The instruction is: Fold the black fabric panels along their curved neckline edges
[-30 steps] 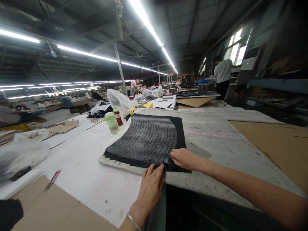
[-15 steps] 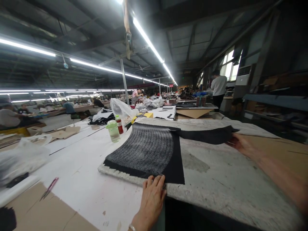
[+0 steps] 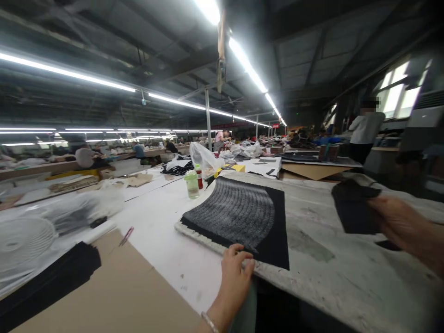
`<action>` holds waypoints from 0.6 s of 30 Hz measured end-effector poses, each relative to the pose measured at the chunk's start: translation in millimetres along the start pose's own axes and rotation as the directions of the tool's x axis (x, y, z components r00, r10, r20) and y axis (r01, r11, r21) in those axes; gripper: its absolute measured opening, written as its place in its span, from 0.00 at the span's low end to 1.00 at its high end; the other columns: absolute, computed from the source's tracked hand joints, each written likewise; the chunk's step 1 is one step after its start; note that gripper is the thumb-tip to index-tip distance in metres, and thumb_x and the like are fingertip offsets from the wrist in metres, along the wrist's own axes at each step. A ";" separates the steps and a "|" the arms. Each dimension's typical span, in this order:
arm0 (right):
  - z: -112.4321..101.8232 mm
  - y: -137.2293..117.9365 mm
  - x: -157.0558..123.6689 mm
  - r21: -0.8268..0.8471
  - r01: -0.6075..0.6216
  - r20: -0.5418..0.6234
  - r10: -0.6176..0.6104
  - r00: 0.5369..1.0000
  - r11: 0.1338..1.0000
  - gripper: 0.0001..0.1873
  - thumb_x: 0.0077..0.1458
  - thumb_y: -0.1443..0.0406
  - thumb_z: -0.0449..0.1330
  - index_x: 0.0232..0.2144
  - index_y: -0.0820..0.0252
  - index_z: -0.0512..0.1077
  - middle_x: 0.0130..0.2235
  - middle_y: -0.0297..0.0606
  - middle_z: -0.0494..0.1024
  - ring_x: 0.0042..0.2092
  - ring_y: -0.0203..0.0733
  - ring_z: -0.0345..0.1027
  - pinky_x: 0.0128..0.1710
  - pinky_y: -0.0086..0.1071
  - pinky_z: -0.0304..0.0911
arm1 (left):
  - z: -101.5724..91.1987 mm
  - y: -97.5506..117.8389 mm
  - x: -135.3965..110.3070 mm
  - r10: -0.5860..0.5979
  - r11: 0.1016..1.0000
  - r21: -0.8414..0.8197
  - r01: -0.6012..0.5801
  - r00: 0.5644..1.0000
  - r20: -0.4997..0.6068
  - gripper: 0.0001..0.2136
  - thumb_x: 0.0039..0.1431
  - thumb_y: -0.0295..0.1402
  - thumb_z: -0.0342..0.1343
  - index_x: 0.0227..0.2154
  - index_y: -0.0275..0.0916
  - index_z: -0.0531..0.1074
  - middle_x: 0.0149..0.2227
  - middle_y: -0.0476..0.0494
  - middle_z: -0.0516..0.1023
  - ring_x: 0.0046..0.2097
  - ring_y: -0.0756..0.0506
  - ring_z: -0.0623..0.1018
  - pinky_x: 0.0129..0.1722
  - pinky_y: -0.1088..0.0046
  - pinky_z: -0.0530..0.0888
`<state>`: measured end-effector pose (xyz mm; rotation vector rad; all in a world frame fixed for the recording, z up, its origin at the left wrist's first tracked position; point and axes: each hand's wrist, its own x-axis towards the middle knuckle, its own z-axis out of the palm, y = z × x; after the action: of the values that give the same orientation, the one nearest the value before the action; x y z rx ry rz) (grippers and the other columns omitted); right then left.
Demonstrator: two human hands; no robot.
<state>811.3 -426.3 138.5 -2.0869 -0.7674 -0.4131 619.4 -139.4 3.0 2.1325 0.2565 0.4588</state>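
Observation:
A stack of black fabric sheets [image 3: 243, 217] with pale curved chalk lines lies on a worn grey board [image 3: 322, 273]. My left hand [image 3: 236, 273] rests at the stack's near edge, fingers curled on the lower corner. Out to the right my right hand [image 3: 398, 222], blurred by motion, holds up a dark fabric piece [image 3: 354, 208] clear of the table.
A green-capped bottle [image 3: 192, 183] and a red-labelled bottle [image 3: 199, 176] stand behind the stack beside a plastic bag [image 3: 204, 157]. Pink scissors [image 3: 126, 236] lie on white paper at left, with cardboard [image 3: 114, 291] in front. A person in a white shirt [image 3: 364, 134] stands far right.
My right hand peeled a dark piece off the stack's right edge and carried it away to the right and upward. My left hand stayed at the near edge. The view swung left.

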 end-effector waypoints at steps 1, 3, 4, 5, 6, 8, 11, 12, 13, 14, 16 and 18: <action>23.6 -19.1 -2.1 0.130 -0.068 0.092 0.056 0.994 0.989 0.25 0.58 0.45 0.47 0.40 0.49 0.77 0.32 0.50 0.79 0.30 0.52 0.73 0.27 0.43 0.65 | -9.0 5.8 -6.2 -0.016 0.997 -0.077 0.016 1.000 0.010 0.13 0.59 0.35 0.51 0.42 0.39 0.76 0.50 0.39 0.74 0.53 0.40 0.71 0.54 0.59 0.66; 76.2 -62.3 -15.8 0.299 -0.146 0.260 0.066 0.963 0.943 0.28 0.57 0.44 0.47 0.38 0.58 0.76 0.29 0.49 0.78 0.26 0.47 0.70 0.25 0.40 0.63 | -30.4 16.3 -21.6 -0.054 0.971 -0.229 0.061 0.998 0.033 0.17 0.60 0.41 0.50 0.47 0.37 0.71 0.43 0.39 0.78 0.46 0.44 0.76 0.47 0.66 0.71; 103.3 -85.0 -26.4 0.355 -0.175 0.349 0.044 0.936 0.918 0.26 0.55 0.46 0.51 0.38 0.59 0.75 0.30 0.46 0.78 0.27 0.45 0.70 0.26 0.38 0.64 | -42.8 20.2 -30.6 -0.081 0.952 -0.295 0.088 0.996 0.034 0.20 0.60 0.45 0.50 0.48 0.37 0.69 0.42 0.39 0.78 0.44 0.44 0.77 0.44 0.67 0.72; 129.7 -107.6 -38.6 0.397 -0.192 0.400 0.019 0.916 0.897 0.23 0.53 0.47 0.54 0.35 0.60 0.74 0.29 0.42 0.77 0.27 0.43 0.69 0.26 0.35 0.63 | -56.2 22.9 -40.4 -0.116 0.930 -0.350 0.117 0.993 0.023 0.22 0.60 0.49 0.49 0.48 0.36 0.68 0.41 0.38 0.78 0.43 0.44 0.77 0.43 0.68 0.73; 154.6 -129.6 -51.4 0.430 -0.207 0.448 -0.009 0.894 0.879 0.21 0.52 0.48 0.56 0.32 0.60 0.73 0.28 0.38 0.75 0.26 0.40 0.68 0.25 0.33 0.62 | -70.5 24.0 -50.9 -0.158 0.908 -0.393 0.148 0.987 0.006 0.25 0.59 0.53 0.48 0.47 0.36 0.67 0.41 0.37 0.78 0.43 0.44 0.77 0.41 0.68 0.73; 198.4 -170.9 -77.3 0.527 -0.235 0.531 -0.101 0.841 0.816 0.15 0.50 0.53 0.58 0.27 0.59 0.69 0.24 0.32 0.71 0.26 0.38 0.66 0.26 0.30 0.63 | -101.0 22.6 -74.7 -0.265 0.869 -0.445 0.218 0.963 -0.046 0.28 0.56 0.59 0.47 0.42 0.35 0.67 0.39 0.35 0.78 0.42 0.43 0.78 0.39 0.68 0.74; 248.3 -226.2 -113.7 0.603 -0.165 0.550 -0.257 0.794 0.780 0.12 0.52 0.57 0.57 0.25 0.59 0.68 0.23 0.31 0.69 0.27 0.37 0.64 0.26 0.30 0.60 | -146.7 16.2 -117.4 -0.437 0.829 -0.455 0.326 0.885 -0.162 0.29 0.49 0.62 0.53 0.35 0.36 0.66 0.36 0.37 0.76 0.39 0.42 0.77 0.34 0.68 0.74; 261.7 -243.4 -125.6 0.605 -0.115 0.543 -0.303 0.783 0.788 0.11 0.53 0.57 0.57 0.25 0.59 0.68 0.23 0.31 0.70 0.27 0.38 0.64 0.26 0.29 0.59 | -160.7 14.2 -133.4 -0.484 0.819 -0.450 0.357 0.850 -0.208 0.29 0.47 0.62 0.55 0.35 0.36 0.67 0.35 0.38 0.76 0.38 0.42 0.77 0.33 0.69 0.74; 274.0 -260.2 -138.0 0.601 -0.058 0.535 -0.348 0.770 0.797 0.11 0.54 0.58 0.56 0.25 0.58 0.68 0.24 0.32 0.71 0.28 0.38 0.64 0.27 0.30 0.58 | -173.6 12.5 -150.2 -0.524 0.810 -0.444 0.383 0.812 -0.256 0.30 0.45 0.61 0.56 0.35 0.36 0.68 0.34 0.39 0.76 0.38 0.42 0.77 0.31 0.69 0.73; 285.4 -276.6 -151.0 0.595 -0.004 0.533 -0.391 0.750 0.804 0.10 0.55 0.60 0.55 0.25 0.58 0.67 0.24 0.33 0.71 0.28 0.38 0.64 0.27 0.30 0.57 | -185.3 10.6 -167.6 -0.558 0.801 -0.441 0.405 0.773 -0.302 0.30 0.44 0.61 0.58 0.35 0.36 0.69 0.33 0.40 0.76 0.37 0.42 0.77 0.30 0.70 0.73; 305.9 -307.4 -179.2 0.598 0.078 0.538 -0.472 0.698 0.798 0.08 0.55 0.63 0.54 0.26 0.58 0.67 0.26 0.34 0.72 0.29 0.38 0.64 0.29 0.30 0.57 | -204.9 4.8 -204.4 -0.620 0.769 -0.469 0.435 0.688 -0.377 0.29 0.43 0.58 0.60 0.38 0.37 0.71 0.33 0.42 0.77 0.37 0.42 0.77 0.30 0.72 0.72; 323.3 -333.4 -209.2 0.625 0.112 0.552 -0.539 0.636 0.772 0.06 0.55 0.66 0.53 0.27 0.58 0.67 0.27 0.34 0.73 0.29 0.38 0.65 0.30 0.30 0.57 | -220.0 -6.4 -243.8 -0.683 0.715 -0.547 0.435 0.602 -0.414 0.27 0.43 0.54 0.62 0.41 0.38 0.73 0.35 0.43 0.78 0.37 0.42 0.77 0.32 0.71 0.72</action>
<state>439.8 -91.8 41.1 -1.4936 -1.5596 0.4504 306.1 -56.2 56.0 1.3284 1.0948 0.7092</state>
